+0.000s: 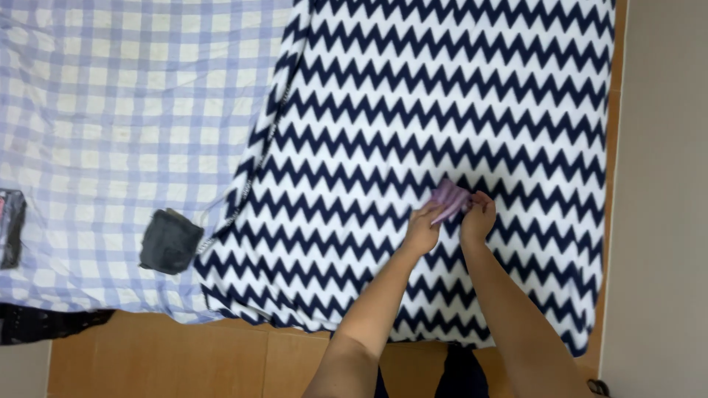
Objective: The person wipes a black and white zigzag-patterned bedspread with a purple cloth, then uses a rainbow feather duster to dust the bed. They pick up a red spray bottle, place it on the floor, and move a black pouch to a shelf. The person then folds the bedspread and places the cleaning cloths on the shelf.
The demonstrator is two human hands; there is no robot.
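Head view: both hands — left hand, right hand — pinched shut on a small purple cloth over the zigzag blanket — I'd keep edges lined up, dark folded cloth far left.

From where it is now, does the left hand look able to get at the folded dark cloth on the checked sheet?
Probably yes. The left hand is on the small purple cloth, well apart from the dark folded cloth. Only flat zigzag blanket lies between, nothing blocking.

Small lilac striped cloth, crumpled and partly folded, pinched between both hands: left hand at its lower edge, right hand at its right side.
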